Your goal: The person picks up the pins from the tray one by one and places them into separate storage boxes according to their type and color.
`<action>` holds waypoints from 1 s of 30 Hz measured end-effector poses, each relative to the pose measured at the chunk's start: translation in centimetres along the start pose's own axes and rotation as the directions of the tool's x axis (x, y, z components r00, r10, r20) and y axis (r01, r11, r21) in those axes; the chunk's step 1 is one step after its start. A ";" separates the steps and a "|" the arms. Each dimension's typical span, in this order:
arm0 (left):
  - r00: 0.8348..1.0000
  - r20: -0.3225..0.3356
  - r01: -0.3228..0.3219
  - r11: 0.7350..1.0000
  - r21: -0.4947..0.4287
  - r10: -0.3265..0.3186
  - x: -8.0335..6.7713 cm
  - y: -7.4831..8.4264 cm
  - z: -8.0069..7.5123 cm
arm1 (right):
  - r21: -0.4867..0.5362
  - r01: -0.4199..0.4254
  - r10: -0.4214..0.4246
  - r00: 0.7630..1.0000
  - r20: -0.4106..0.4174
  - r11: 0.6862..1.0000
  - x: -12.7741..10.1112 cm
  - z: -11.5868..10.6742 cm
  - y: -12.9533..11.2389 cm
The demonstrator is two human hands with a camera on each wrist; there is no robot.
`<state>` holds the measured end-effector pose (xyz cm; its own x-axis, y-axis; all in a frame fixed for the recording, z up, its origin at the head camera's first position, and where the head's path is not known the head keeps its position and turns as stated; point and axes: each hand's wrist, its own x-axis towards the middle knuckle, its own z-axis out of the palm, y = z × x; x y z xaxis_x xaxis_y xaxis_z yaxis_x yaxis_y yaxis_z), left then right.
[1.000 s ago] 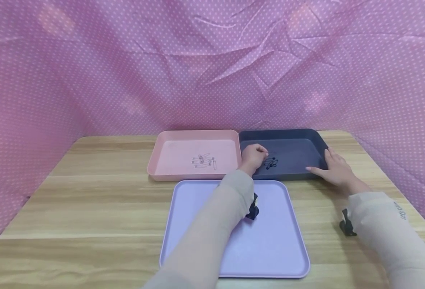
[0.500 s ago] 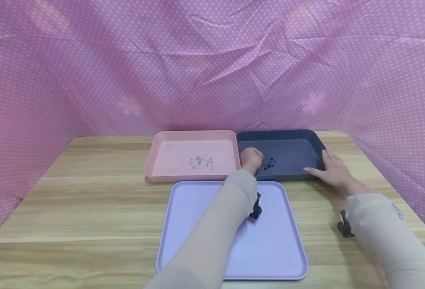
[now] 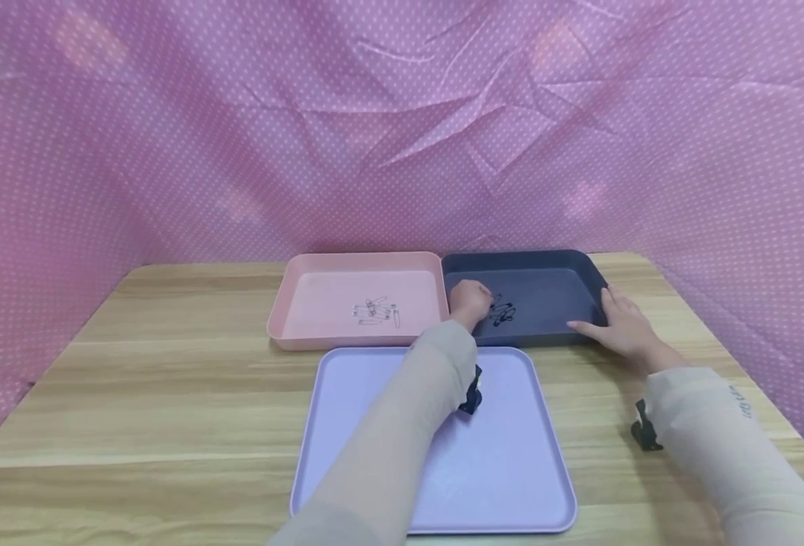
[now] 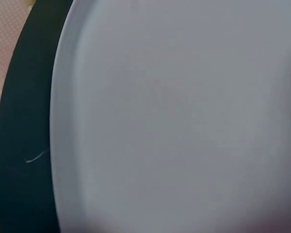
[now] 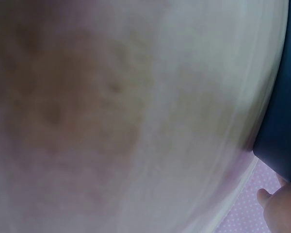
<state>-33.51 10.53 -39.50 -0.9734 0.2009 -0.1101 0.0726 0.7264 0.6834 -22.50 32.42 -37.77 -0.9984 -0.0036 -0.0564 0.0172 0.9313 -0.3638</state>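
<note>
Left hand (image 3: 471, 299) is inside the dark tray (image 3: 545, 262), fingers curled down over the left part of its floor, right next to the small pile of black pins (image 3: 503, 312). From the head view I can't tell whether it pinches a pin or is closed on nothing; the left wrist view shows only the blurred lilac tray (image 4: 184, 116) and a dark edge. Right hand (image 3: 622, 327) lies flat with straight fingers against the dark tray's near right corner, thumb along the front wall, holding nothing, just bracing it. My read: the step in hand is working the black pins in the dark tray. To do it well, keep the right hand pressing so the tray doesn't slide on the wooden table (image 3: 170, 394), and use thumb and forefinger tips to take one pin off the edge of the pile, not the tangled middle. The pins are thin and look interlocked, so lift slowly and check that only one comes up. Keep the wrist clear of the wall shared with the pink tray (image 3: 293, 303), where the silver pins (image 3: 375, 310) lie in a separate cluster. Risk: dragging the whole clump, or nudging the dark tray off line with the pink one.
</note>
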 end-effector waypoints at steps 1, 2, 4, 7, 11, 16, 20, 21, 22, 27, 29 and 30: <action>1.000 -0.013 -0.004 1.000 -0.011 0.004 -0.9 0.3 -0.7 | -0.001 -0.001 0.001 1.000 0.006 1.000 0.0 0.1 0.0; 1.000 -0.014 -0.012 1.000 -0.021 0.012 -1.8 0.6 -1.4 | -0.002 -0.002 0.002 1.000 0.010 1.000 0.1 0.1 -0.1; 1.000 0.005 -0.017 0.998 -0.058 0.017 -2.7 0.9 -2.4 | -0.007 -0.003 0.003 1.000 0.018 1.000 0.1 0.2 -0.1; 0.999 0.024 -0.040 0.993 -0.114 0.043 -3.2 1.0 -3.4 | -0.010 -0.002 0.002 1.000 0.022 1.000 0.2 0.2 -0.1; 0.996 0.060 -0.057 0.984 -0.171 0.069 -3.7 1.0 -4.6 | 0.001 -0.002 0.002 1.000 0.022 1.000 0.2 0.0 -0.1; 0.990 0.124 -0.038 0.964 -0.262 0.073 -4.5 0.4 -6.0 | -0.001 -0.003 0.003 0.999 0.032 1.000 0.3 -0.1 -0.1; 0.979 0.194 0.019 0.920 -0.392 0.063 -5.3 -0.4 -7.1 | -0.002 -0.004 0.004 0.999 0.036 1.000 0.3 -0.2 0.0; 0.975 0.212 0.034 0.905 -0.424 0.063 -5.5 -0.5 -7.3 | -0.001 -0.005 0.005 0.999 0.036 1.000 0.2 -0.2 0.0; 0.971 0.230 0.041 0.891 -0.453 0.072 -5.7 -0.7 -7.6 | -0.001 -0.005 0.005 0.999 0.035 1.000 0.2 -0.3 0.0; 0.947 0.292 0.000 0.906 -0.424 0.136 -6.5 -1.9 -8.8 | 0.007 -0.015 0.015 0.999 0.045 1.000 0.1 -0.2 -0.2; 0.939 0.308 -0.034 0.936 -0.351 0.150 -6.8 -2.4 -9.4 | 0.013 -0.018 0.017 0.999 0.047 1.000 0.2 -0.2 -0.3; 0.936 0.319 -0.038 0.945 -0.324 0.147 -7.0 -2.6 -9.6 | 0.015 -0.018 0.017 0.999 0.047 1.000 0.2 -0.2 -0.3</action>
<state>-28.94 0.92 -33.56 -0.8314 0.5043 -0.2333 0.0348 0.4663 0.8839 -22.72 32.23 -37.47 -0.9943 -0.0049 -0.1067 0.0359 0.9258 -0.3762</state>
